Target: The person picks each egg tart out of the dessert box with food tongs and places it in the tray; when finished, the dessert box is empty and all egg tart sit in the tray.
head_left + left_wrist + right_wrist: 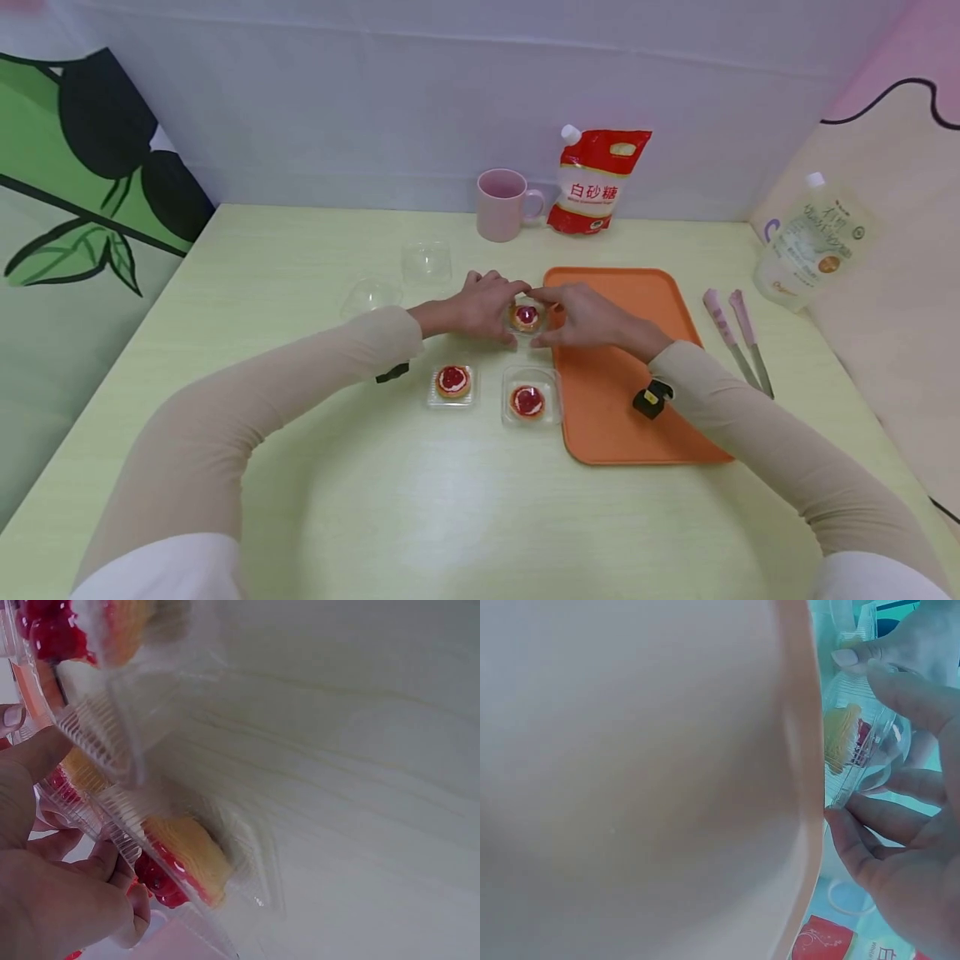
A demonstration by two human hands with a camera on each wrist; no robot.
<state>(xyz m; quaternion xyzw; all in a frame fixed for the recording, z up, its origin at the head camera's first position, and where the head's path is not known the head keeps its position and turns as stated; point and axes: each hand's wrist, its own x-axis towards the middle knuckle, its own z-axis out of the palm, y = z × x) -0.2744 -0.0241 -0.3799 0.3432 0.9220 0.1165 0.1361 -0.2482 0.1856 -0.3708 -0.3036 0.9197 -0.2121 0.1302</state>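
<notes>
A small clear plastic box [527, 331] holds a red-topped tart [527, 316] at the tray's left edge. My left hand [486, 310] grips its left side, thumb in front and fingers behind. My right hand [588, 317] holds the opposite side, its thumb toward me and index finger along the far edge. In the right wrist view, a clear dome [894, 766] covers the tart [843, 738]. Another boxed tart [184, 855] shows beside my left fingers in the left wrist view. Two more boxed tarts [453, 381] [527, 402] stand nearer to me.
Two clear plastic lids [426, 264] [372, 294] lie behind my left forearm. An orange tray [622, 408] lies under my right wrist. A pink mug [498, 208] and a red sugar pouch [594, 187] stand at the back. Two pink-handled utensils [742, 337] and a clear pouch [806, 246] are at right.
</notes>
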